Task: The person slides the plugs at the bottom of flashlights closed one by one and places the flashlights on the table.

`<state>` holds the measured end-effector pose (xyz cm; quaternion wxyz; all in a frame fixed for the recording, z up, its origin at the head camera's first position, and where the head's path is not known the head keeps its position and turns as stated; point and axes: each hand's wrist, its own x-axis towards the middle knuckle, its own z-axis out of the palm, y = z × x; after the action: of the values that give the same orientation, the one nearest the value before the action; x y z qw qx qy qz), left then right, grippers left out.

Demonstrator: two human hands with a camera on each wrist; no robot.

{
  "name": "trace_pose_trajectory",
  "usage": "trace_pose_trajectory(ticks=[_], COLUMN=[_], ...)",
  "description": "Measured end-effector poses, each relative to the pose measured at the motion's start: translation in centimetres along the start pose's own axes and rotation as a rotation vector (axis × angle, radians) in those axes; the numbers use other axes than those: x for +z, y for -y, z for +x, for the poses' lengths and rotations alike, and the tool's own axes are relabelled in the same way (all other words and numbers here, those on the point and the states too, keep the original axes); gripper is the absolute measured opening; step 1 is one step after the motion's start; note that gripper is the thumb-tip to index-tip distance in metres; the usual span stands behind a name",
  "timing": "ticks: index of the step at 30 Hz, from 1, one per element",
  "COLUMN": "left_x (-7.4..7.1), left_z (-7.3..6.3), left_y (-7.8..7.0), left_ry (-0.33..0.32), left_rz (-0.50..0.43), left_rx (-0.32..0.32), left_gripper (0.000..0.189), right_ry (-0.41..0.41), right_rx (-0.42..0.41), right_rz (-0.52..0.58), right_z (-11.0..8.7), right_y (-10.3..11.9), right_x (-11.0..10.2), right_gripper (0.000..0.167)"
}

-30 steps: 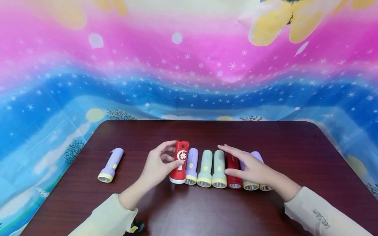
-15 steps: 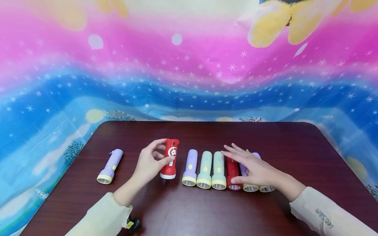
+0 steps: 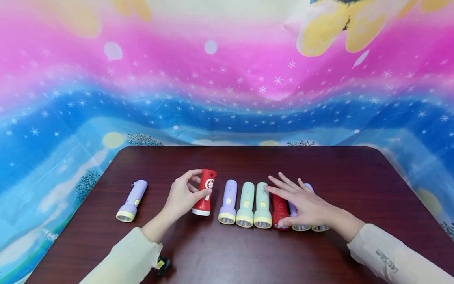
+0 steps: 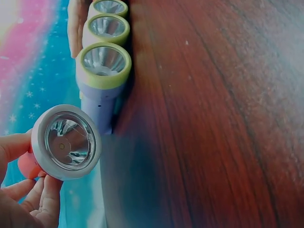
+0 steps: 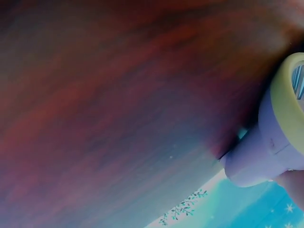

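My left hand (image 3: 182,194) grips a red flashlight (image 3: 204,197) with a white rim and a white round emblem, thumb on its front side. In the left wrist view the flashlight's clear lens (image 4: 70,141) faces the camera. To its right a row starts with a purple flashlight (image 3: 227,203), then a green flashlight (image 3: 245,205) and a second green flashlight (image 3: 262,207). My right hand (image 3: 306,205) spreads its fingers over the row's right part, partly hiding a dark red flashlight (image 3: 279,209) and purple ones. At the right wrist view's edge shows a purple flashlight (image 5: 256,156) with a yellow rim.
Apart from the row, another purple flashlight (image 3: 133,201) lies at the left of the dark wooden table (image 3: 198,256). A colourful cloth backdrop (image 3: 227,98) hangs behind and around the table. A small black object (image 3: 164,265) is by the left cuff.
My left hand has moved the red flashlight left, away from the row's end, then slightly back right while turning it. My right hand has shifted a little right, its fingers spreading wider.
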<state>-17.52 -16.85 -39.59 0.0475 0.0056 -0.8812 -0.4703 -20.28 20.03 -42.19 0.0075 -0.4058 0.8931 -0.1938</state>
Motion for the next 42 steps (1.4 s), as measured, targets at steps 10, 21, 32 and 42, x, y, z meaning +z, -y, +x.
trace_pose_trajectory(ticks=[10, 21, 32, 42], left_x=[1.0, 2.0, 2.7, 3.2], left_z=[0.8, 1.2, 1.3, 1.5], left_y=[0.3, 0.1, 0.0, -0.1], left_ry=[0.024, 0.045, 0.088, 0.098], left_rz=[0.061, 0.178, 0.264, 0.292], left_rx=[-0.002, -0.023, -0.069, -0.053], left_gripper=[0.061, 0.059, 0.059, 0.055], right_ry=[0.03, 0.061, 0.065, 0.065], right_rx=[0.027, 0.038, 0.039, 0.043], right_rz=[-0.006, -0.028, -0.032, -0.045], right_z=[0.2, 0.1, 0.2, 0.2], right_y=[0.2, 0.2, 0.5, 0.4], right_x=[0.3, 0.5, 0.4, 0.4], right_gripper=[0.093, 0.093, 0.092, 0.091])
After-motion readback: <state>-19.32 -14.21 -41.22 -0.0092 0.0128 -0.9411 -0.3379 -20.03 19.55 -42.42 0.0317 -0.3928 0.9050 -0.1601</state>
